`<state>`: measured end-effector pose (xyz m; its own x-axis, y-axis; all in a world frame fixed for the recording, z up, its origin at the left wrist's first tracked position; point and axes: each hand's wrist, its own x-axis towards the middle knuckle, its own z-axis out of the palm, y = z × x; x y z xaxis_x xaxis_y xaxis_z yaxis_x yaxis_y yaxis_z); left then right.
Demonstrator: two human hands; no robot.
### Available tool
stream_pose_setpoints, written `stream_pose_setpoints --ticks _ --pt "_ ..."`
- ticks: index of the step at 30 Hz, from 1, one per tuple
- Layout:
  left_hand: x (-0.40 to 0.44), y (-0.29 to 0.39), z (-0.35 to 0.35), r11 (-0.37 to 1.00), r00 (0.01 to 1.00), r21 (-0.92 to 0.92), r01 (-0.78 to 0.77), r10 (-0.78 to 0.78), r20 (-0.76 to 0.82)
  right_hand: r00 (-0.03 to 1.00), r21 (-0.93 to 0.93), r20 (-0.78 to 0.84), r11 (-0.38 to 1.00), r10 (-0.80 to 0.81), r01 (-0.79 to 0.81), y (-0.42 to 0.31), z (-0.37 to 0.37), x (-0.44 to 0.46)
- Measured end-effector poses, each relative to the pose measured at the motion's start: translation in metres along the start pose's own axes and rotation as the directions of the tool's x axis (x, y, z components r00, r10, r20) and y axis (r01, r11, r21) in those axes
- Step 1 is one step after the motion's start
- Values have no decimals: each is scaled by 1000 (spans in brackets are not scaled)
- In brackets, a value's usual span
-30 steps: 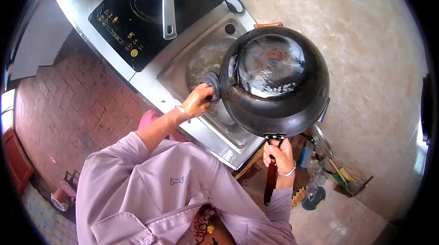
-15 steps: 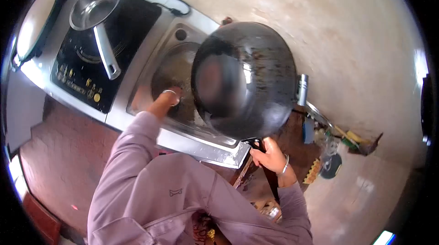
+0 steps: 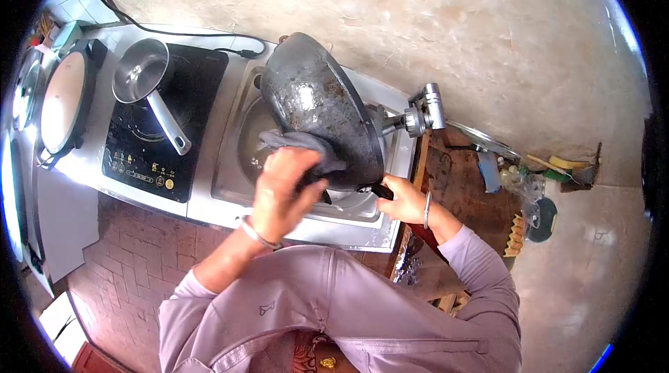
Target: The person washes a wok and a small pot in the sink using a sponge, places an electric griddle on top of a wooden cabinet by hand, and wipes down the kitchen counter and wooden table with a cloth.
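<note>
A large dark wok (image 3: 313, 84) is held tilted on its side over the metal sink (image 3: 228, 176), its scorched underside turned up and to the left. My right hand (image 3: 405, 200) is closed around the wok's black handle (image 3: 381, 190) near the counter's front edge. In my left hand (image 3: 282, 188) is a bunched dark grey cloth (image 3: 300, 142), which lies against the lower part of the wok's outside. Part of the sink basin is hidden behind the wok. The silvery faucet (image 3: 423, 114) stands just right of the wok's rim.
Left of the sink, a small steel saucepan (image 3: 143, 70) sits on a black induction cooker (image 3: 150, 174). A round pan with a pale inside (image 3: 63, 101) is farther left. To the right, a wooden surface (image 3: 449, 164) holds a blue sponge (image 3: 489, 172) and utensils. A wall runs behind.
My left hand has come up out of the sink with the cloth and now presses it to the wok. The wok has tilted more upright, uncovering the faucet. The head view has shifted.
</note>
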<state>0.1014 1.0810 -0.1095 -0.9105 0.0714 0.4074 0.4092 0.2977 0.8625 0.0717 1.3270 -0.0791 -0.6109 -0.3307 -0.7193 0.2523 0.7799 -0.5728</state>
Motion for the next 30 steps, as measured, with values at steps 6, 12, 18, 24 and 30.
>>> stream_pose_setpoints --ticks 6,12,18,24,30 --pt "9 13 36 895 973 389 -218 232 12 999 -140 -45 990 7 -14 -4 0 0" --pt "27 5 45 879 947 374 -296 321 -4 975 -299 -132 945 -179 133 4 1 -23" --pt "73 -5 32 942 944 272 -197 258 -207 975 -386 -154 918 -162 92 19 5 -43" --pt "101 -79 12 893 958 -392 221 -275 -86 982 -376 -107 921 -154 104 29 13 -52" --pt "54 -179 26 548 905 -761 348 -410 119 1000 -258 14 966 -18 21 18 20 -61"
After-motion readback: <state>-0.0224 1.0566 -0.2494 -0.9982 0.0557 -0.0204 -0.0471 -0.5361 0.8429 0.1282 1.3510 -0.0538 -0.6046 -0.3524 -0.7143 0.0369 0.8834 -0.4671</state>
